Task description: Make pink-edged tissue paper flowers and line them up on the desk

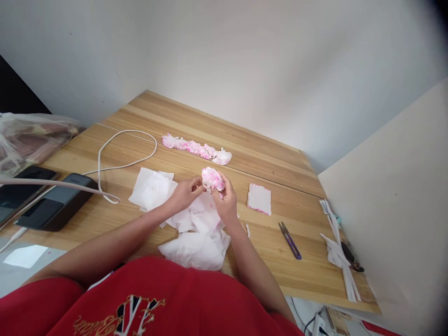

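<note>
A pink-and-white paper flower [212, 178] is held up between my two hands over the middle of the table. My right hand [226, 198] grips it from the right, thumb in front and fingers behind. At its left edge, my left hand [187, 191] is closed in a pinch, its fingertips at the petals; what exactly they pinch is too small to tell. Beneath both hands lie loose sheets of white tissue paper [196, 249]. Behind them a row of similar paper flowers [198, 149] stretches across the table.
A stack of pink-edged paper squares [259, 199] and purple-handled thread snips [290, 240] lie to the right. White strips [338, 252] lie near the table's right edge. On the left are a dark power bank [58, 203], a phone [24, 186], a looped white cable [128, 131] and a plastic bag [31, 140].
</note>
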A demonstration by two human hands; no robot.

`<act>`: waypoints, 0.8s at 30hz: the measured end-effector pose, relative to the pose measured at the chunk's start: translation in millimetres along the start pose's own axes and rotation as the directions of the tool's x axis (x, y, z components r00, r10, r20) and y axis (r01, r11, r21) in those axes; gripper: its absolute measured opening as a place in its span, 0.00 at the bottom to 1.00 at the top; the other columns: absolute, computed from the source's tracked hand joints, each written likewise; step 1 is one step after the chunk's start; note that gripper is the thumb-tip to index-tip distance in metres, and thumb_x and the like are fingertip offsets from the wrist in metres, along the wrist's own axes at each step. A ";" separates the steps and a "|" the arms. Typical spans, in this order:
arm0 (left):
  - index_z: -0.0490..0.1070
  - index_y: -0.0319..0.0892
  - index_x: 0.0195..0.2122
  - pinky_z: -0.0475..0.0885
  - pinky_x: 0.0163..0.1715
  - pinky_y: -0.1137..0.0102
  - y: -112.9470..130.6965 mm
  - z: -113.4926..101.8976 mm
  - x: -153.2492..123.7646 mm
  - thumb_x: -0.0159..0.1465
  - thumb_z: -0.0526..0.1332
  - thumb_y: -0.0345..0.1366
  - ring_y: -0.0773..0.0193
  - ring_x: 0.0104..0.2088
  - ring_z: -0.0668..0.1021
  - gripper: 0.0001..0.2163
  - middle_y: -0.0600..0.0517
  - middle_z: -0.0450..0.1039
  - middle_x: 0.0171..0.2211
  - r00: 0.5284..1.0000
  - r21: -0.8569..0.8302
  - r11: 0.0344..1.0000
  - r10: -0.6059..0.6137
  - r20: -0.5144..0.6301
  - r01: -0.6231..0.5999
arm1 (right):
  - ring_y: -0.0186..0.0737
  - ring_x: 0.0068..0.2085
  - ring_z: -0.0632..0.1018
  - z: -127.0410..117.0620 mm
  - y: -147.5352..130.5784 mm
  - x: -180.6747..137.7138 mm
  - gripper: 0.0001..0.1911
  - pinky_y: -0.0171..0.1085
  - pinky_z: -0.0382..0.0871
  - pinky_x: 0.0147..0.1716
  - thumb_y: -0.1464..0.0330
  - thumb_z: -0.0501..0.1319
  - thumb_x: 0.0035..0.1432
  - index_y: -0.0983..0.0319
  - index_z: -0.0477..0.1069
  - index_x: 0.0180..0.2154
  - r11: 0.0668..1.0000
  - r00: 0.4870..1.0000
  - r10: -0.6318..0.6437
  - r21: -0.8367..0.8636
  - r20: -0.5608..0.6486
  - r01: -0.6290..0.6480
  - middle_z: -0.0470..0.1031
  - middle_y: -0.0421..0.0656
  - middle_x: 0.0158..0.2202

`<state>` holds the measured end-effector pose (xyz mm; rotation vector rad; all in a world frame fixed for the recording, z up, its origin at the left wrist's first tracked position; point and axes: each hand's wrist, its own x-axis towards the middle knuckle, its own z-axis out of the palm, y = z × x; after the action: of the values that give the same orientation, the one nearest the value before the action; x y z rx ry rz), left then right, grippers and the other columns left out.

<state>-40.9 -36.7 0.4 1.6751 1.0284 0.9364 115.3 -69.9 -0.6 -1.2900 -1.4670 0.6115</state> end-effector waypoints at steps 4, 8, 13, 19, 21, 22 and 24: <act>0.73 0.38 0.40 0.57 0.18 0.76 4.7 -6.2 2.2 0.58 0.60 0.36 0.72 0.16 0.65 0.11 0.58 0.67 0.18 0.990 -0.153 0.978 -0.135 0.036 0.139 | 0.42 0.51 0.76 -0.3 -0.4 -0.4 0.24 0.40 0.70 0.49 0.70 0.58 0.58 0.59 0.65 0.57 0.992 0.997 -0.076 -0.100 -0.022 0.073 0.73 0.48 0.54; 0.72 0.37 0.40 0.69 0.25 0.73 2.3 -7.4 4.0 0.56 0.66 0.40 0.67 0.23 0.75 0.14 0.53 0.74 0.25 0.970 -0.476 0.854 -0.119 0.214 0.210 | 0.42 0.49 0.76 1.2 -2.2 -1.4 0.23 0.39 0.71 0.46 0.70 0.58 0.58 0.60 0.66 0.56 0.980 0.991 -0.128 -0.161 -0.035 0.121 0.74 0.48 0.52; 0.71 0.36 0.34 0.72 0.34 0.70 -8.8 -6.3 5.7 0.58 0.66 0.41 0.66 0.29 0.77 0.13 0.50 0.75 0.29 0.978 -0.599 0.782 -0.062 0.198 0.171 | 0.42 0.48 0.76 -8.6 -10.3 0.5 0.24 0.39 0.72 0.45 0.66 0.60 0.59 0.60 0.64 0.57 0.984 0.989 -0.148 -0.093 0.018 0.149 0.74 0.49 0.52; 0.63 0.38 0.43 0.71 0.30 0.70 -4.2 -6.2 5.9 0.59 0.65 0.41 0.65 0.28 0.78 0.17 0.52 0.75 0.28 0.986 -0.596 0.791 -0.057 0.154 0.139 | 0.45 0.52 0.74 -33.1 -27.8 3.5 0.14 0.47 0.68 0.52 0.67 0.55 0.63 0.58 0.70 0.49 0.950 0.944 -0.300 -0.131 -0.133 0.284 0.75 0.47 0.49; 0.58 0.41 0.45 0.71 0.28 0.70 -0.3 -5.1 5.1 0.58 0.66 0.41 0.64 0.26 0.78 0.21 0.54 0.75 0.27 0.989 -0.594 0.793 -0.074 0.130 0.137 | 0.44 0.50 0.75 -35.9 -30.6 3.9 0.12 0.47 0.67 0.52 0.69 0.55 0.63 0.57 0.71 0.46 0.921 0.924 -0.368 -0.184 -0.108 0.345 0.77 0.45 0.45; 0.56 0.42 0.45 0.70 0.27 0.70 1.4 -4.6 4.6 0.58 0.67 0.41 0.64 0.25 0.78 0.21 0.54 0.75 0.26 0.990 -0.596 0.791 -0.078 0.120 0.135 | 0.44 0.50 0.75 -36.0 -30.9 4.3 0.11 0.47 0.67 0.52 0.70 0.55 0.63 0.56 0.72 0.46 0.906 0.914 -0.397 -0.195 -0.086 0.375 0.77 0.44 0.44; 0.55 0.43 0.43 0.70 0.26 0.70 4.0 -4.1 3.8 0.58 0.66 0.41 0.64 0.24 0.77 0.20 0.54 0.75 0.26 0.991 -0.607 0.785 -0.068 0.117 0.126 | 0.43 0.49 0.76 -34.3 -29.4 5.4 0.12 0.46 0.67 0.51 0.71 0.55 0.62 0.56 0.72 0.45 0.888 0.903 -0.427 -0.206 -0.037 0.411 0.78 0.44 0.43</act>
<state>-42.4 -32.8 5.8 1.0893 0.6379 0.9837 135.7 -81.9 38.2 -1.0754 -1.7018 0.1291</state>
